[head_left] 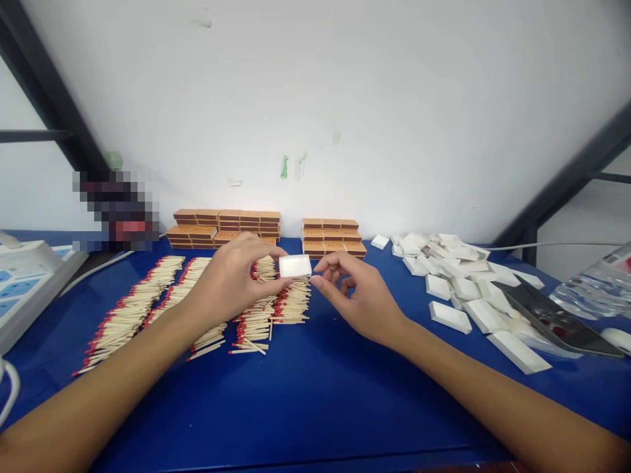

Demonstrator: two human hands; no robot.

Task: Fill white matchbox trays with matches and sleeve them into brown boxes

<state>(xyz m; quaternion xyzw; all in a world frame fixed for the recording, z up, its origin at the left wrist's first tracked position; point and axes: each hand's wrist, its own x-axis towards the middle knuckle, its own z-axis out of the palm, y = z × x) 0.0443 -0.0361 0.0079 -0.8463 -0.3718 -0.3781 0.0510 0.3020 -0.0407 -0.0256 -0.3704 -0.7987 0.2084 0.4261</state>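
Pinched by one end between the thumb and fingers of my left hand (236,272) is a small white matchbox tray (295,266), raised above the table. My right hand (362,295) is just right of the tray, its fingers curled but apart; its thumb tip comes close to the tray's edge, and whether they touch I cannot tell. Behind and below my left hand, red-tipped matches (125,312) lie in several long rows, partly hidden by the hand and forearm. More matches (292,302) lie under the tray.
Orange matchboxes are stacked by the wall in a left group (194,233) and a right group (332,236). White trays (463,276) pile up at right, beside a dark flat device (557,318) and a clear plastic bottle (596,282). A power strip (29,282) sits at left on the blue table (315,407).
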